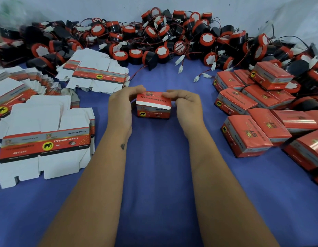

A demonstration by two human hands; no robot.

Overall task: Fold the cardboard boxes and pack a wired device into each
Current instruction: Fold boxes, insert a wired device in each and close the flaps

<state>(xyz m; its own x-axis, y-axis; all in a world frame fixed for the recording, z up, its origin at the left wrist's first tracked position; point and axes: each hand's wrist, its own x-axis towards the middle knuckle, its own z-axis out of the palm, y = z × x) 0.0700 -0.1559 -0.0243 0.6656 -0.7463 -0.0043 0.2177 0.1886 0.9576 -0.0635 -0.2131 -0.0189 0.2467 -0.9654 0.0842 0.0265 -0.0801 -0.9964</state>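
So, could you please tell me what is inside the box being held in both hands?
The box is gripped by the left hand and right hand, its lid flap nearly down. Only the white flap edge shows; the lid hides the inside, so any device cannot be seen.

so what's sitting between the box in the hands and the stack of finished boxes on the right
In the head view, only the right hand gripping the box, then bare blue cloth up to the finished boxes.

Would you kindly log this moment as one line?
step: closing lid | left hand: grips box | right hand: grips box | lid: not tucked
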